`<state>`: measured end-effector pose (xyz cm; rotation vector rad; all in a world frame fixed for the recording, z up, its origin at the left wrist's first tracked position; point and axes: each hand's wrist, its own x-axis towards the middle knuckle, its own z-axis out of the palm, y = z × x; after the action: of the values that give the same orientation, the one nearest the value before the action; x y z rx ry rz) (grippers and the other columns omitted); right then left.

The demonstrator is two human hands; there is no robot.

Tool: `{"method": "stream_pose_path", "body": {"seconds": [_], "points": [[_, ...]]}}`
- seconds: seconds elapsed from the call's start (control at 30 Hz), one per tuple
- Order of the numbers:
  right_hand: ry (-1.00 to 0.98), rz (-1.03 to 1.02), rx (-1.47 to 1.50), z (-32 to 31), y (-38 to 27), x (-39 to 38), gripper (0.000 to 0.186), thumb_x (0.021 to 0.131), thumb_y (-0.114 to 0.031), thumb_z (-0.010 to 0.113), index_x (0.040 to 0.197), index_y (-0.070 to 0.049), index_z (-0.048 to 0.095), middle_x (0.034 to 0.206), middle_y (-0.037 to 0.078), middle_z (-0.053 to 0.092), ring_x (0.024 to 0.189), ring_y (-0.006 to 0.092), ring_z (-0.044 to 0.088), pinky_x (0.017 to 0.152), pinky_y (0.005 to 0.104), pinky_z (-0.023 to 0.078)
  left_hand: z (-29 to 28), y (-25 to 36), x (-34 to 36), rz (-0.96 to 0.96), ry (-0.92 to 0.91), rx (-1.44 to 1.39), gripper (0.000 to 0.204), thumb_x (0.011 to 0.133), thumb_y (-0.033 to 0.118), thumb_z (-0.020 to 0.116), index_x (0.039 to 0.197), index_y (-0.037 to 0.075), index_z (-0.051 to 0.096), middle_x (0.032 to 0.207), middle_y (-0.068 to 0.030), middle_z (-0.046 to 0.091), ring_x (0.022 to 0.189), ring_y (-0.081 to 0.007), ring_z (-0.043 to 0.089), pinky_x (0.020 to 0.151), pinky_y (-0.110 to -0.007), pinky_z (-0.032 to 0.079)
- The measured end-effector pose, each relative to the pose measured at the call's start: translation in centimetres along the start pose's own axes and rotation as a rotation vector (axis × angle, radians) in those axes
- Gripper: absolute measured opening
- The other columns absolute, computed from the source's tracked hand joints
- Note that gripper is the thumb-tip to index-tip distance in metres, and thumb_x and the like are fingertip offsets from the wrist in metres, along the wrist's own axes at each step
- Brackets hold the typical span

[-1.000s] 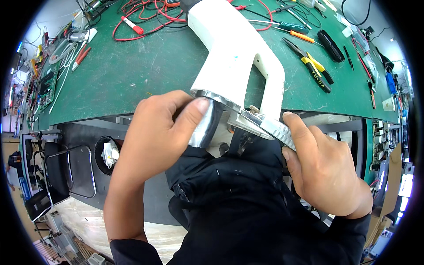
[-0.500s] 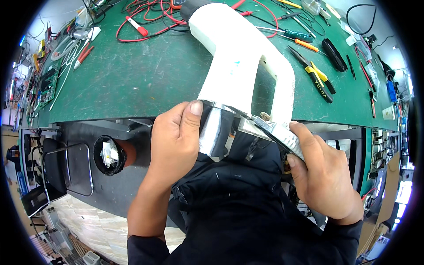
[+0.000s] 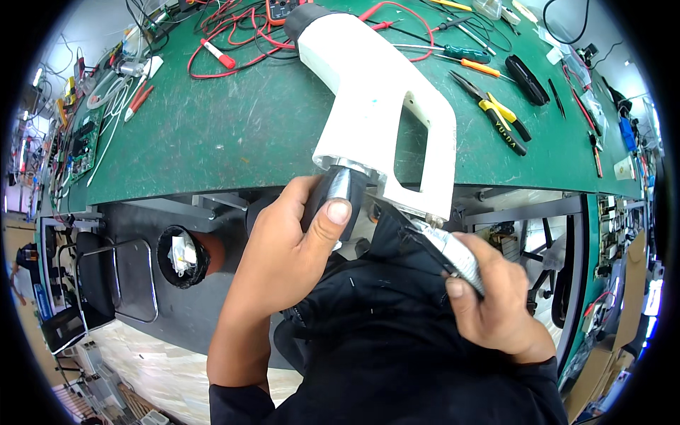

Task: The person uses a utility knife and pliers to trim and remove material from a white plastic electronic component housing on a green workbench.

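Note:
A white angular housing with a looped handle and a dark cap at its far end lies over the front edge of the green bench. My left hand is closed round a dark, silver-faced cylindrical part just below the housing's open lower end, thumb on its front. My right hand grips a silver ridged piece with a dark side, held apart from the housing, below and right of the handle's bottom.
On the bench are yellow-black pliers, orange and green screwdrivers, a black case, red and black leads, a multimeter and a circuit board. Below are a bin and a black chair.
My right hand has drawn the ridged piece down, away from the housing's handle. My left hand has shifted right and lower with the cylindrical part. The housing's open end shows more.

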<state>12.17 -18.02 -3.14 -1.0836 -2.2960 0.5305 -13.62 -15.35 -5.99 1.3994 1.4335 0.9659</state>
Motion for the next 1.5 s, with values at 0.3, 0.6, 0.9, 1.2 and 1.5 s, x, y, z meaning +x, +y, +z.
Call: {"method": "stream_pose_path", "body": {"seconds": [0.3,0.6,0.9,1.2,1.5], "points": [[0.319,0.117,0.257,4.3,1.8,-1.9,0.036,0.094,-0.008,0.062,0.122,0.012,0.051,0.089,0.016,0.071,0.077,0.023,0.072,0.07,0.0297,0.056,-1.3,0.6,1.0,-0.257,-0.261,-0.307,0.068,0.09,0.045,0.068,0.12,-0.013,0.05,0.088,-0.0206,0.066,0.07,-0.021,0.067,0.061,-0.031,0.057],[0.337,0.111,0.294,3.7,2.3,-1.0,0.035,0.094,-0.007,0.061,0.122,0.011,0.051,0.092,0.016,0.071,0.077,0.0207,0.071,0.071,0.0288,0.055,1.6,-4.4,1.6,-0.224,-0.687,-1.18,0.099,0.092,0.074,0.038,0.138,-0.014,0.039,0.127,-0.038,0.054,0.116,-0.0451,0.06,0.083,-0.053,0.059],[0.436,0.127,0.278,2.4,3.5,-1.6,0.034,0.095,-0.008,0.06,0.122,0.011,0.051,0.087,0.014,0.071,0.071,0.0148,0.068,0.067,0.0264,0.054,4.5,0.0,1.7,-0.378,-0.38,-0.964,0.043,0.1,0.033,0.057,0.116,-0.007,0.055,0.083,-0.0132,0.065,0.064,-0.0204,0.066,0.056,-0.034,0.059],[0.487,0.116,0.365,2.5,4.7,-1.3,0.034,0.094,-0.007,0.059,0.123,0.01,0.051,0.087,0.012,0.071,0.067,0.0122,0.066,0.063,0.0251,0.053,-0.7,5.6,1.2,-0.365,-0.158,-0.402,0.046,0.089,0.042,0.067,0.105,-0.001,0.058,0.072,-0.0091,0.059,0.05,-0.0139,0.051,0.044,-0.028,0.046],[0.499,0.093,0.512,3.6,5.1,-0.2,0.033,0.094,-0.007,0.06,0.121,0.011,0.053,0.084,0.012,0.07,0.067,0.0127,0.066,0.064,0.0257,0.053,-7.1,11.2,2.8,-0.131,0.196,0.565,0.034,0.085,0.024,0.069,0.091,-0.007,0.059,0.072,-0.0148,0.063,0.061,-0.0216,0.062,0.059,-0.037,0.05]]}}
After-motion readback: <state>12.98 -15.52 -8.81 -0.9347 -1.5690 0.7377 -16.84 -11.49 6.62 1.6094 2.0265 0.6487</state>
